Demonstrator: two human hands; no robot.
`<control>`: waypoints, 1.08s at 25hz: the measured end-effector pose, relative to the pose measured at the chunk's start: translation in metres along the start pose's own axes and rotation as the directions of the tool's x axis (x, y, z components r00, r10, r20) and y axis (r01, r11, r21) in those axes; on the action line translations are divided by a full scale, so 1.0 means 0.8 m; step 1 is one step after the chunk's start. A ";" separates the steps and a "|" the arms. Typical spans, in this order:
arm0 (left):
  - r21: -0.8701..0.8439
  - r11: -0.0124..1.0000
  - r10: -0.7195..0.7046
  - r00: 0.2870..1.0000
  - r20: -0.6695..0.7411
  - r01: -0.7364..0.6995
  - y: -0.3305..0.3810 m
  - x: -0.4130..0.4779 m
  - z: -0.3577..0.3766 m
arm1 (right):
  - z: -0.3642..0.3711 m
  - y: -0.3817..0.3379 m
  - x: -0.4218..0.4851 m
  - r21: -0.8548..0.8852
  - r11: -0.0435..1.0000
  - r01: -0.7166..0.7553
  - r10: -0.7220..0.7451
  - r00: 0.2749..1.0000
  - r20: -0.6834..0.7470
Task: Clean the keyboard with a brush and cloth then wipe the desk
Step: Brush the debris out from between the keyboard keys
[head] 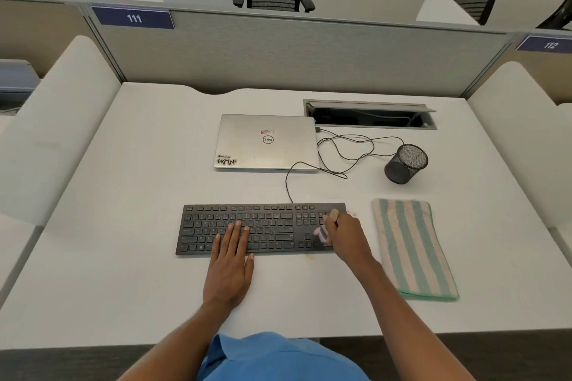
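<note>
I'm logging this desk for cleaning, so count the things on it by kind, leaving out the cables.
Keyboard: 1
Laptop: 1
Striped cloth: 1
Mesh cup: 1
Brush, held in the right hand: 1
Total: 5

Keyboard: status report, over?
Left hand flat on keyboard. Right hand grips brush over number pad. Cloth folded to the right. Nothing in the way.

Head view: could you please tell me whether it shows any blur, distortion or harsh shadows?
Head view: the brush in the right hand is motion-smeared; the partition bows with wide-angle distortion; lighting is soft and even, shadows faint.
</note>
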State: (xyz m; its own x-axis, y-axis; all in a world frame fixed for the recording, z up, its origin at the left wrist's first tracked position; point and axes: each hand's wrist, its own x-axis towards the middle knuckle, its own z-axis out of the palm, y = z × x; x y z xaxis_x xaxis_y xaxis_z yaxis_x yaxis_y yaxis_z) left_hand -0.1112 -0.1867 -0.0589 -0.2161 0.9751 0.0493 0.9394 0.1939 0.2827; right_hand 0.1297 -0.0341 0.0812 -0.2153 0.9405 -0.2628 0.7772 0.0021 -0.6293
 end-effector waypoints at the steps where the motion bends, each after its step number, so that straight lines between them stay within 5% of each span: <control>1: 0.000 1.000 0.000 1.000 0.001 0.000 0.000 0.000 0.000 | -0.002 0.002 0.003 -0.032 0.999 -0.019 0.019 1.000 0.002; 5: -0.010 1.000 0.009 1.000 -0.006 -0.009 0.001 -0.001 -0.001 | -0.006 0.011 0.011 -0.005 1.000 -0.023 0.023 0.992 -0.123; 27: -0.002 1.000 -0.004 1.000 0.000 0.004 0.002 -0.002 -0.001 | -0.013 0.046 0.010 -0.002 1.000 -0.026 0.025 0.992 -0.124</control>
State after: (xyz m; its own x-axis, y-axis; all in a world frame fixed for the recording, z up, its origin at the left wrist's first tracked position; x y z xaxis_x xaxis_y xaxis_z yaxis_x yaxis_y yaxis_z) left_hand -0.1097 -0.1876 -0.0575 -0.2196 0.9744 0.0488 0.9381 0.1971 0.2848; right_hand 0.1627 -0.0229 0.0632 -0.1206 0.9752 -0.1858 0.7837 -0.0214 -0.6208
